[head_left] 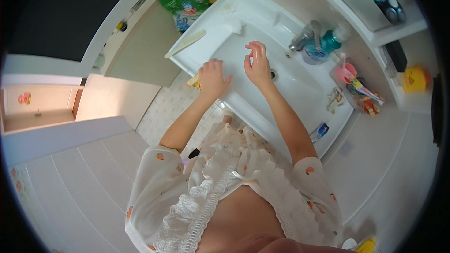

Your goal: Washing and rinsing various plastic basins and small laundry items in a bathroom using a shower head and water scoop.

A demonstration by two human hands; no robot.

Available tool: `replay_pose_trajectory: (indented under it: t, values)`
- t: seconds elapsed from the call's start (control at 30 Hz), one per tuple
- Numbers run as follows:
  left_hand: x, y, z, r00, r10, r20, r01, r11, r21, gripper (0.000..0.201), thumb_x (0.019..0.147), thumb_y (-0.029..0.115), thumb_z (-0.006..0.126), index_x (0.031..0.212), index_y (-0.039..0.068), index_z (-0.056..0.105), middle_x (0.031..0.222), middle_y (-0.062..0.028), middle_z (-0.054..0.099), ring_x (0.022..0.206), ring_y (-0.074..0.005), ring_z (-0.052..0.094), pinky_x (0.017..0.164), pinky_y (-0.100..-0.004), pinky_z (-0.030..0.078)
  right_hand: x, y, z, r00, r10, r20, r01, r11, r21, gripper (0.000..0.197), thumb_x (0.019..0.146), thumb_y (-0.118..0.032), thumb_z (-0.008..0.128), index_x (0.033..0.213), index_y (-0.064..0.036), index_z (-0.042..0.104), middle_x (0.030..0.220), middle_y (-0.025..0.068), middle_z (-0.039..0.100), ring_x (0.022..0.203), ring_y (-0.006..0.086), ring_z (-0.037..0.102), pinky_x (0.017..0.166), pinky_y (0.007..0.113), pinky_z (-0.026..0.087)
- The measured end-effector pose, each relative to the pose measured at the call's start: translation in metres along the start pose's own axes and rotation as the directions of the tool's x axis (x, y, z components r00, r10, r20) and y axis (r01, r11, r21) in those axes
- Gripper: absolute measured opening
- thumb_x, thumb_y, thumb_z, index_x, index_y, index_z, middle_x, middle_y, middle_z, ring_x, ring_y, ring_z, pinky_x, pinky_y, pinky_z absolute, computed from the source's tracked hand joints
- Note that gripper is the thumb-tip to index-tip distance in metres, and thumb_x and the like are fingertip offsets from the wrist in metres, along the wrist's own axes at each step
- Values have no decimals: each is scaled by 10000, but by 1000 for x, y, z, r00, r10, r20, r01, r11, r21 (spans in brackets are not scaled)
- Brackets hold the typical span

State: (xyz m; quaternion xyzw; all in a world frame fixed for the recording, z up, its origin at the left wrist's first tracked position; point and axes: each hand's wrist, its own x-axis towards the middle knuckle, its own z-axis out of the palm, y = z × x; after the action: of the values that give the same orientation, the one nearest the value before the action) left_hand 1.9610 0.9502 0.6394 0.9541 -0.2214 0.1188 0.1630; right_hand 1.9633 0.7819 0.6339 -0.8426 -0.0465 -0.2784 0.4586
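Observation:
My left hand (213,80) is at the near left rim of the white sink (300,89), palm down with its fingers stretched out and nothing in its grasp. Beside its fingertips, partly hidden by the hand, a small yellow and white thing (192,82) shows at the sink's edge. Over the basin is my right hand (258,68), its fingers loosely curved and apart, its skin shiny as if wet; no object shows in it. The drain hole (274,74) lies just right of its wrist. Behind stand a silver faucet (305,36) and a teal pump bottle (321,49).
A pink cup (348,72) with toothbrushes stands at the sink's right back. A blue-white tube (319,132) lies on the right rim. On the left are a pale flat strip (185,43) and a green bag (185,5). A shelf (403,33) overhangs the right side.

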Motion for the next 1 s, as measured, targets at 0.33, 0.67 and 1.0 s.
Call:
replay_pose_trajectory:
  t: [0.33,0.67,1.0]
  values:
    - [4,-33,36,934,-329,142,357,826,-437,289,811,167,542,1031,-4,466,845,-189,590,714,-323,590,642,-405,470,-3,37,-49,647,657,-387,-357,709,608,259,879,-271,511,751,-47,537,626,41,516,458,114,451,416,251,354]
    - [122,116,133,397,246,884,916,-55,-396,232,846,222,539,1029,91,481,899,-68,599,809,-174,617,609,-327,540,56,84,-134,431,869,-245,-653,487,581,414,840,-374,545,595,-42,537,481,22,469,368,134,420,373,264,345]
    - [131,134,173,557,126,821,830,-108,-547,202,821,64,446,1019,22,448,879,-113,567,751,-217,611,620,-340,542,66,118,-135,492,714,-498,-711,660,243,338,816,-309,563,602,-48,543,550,24,497,478,126,450,418,280,352]
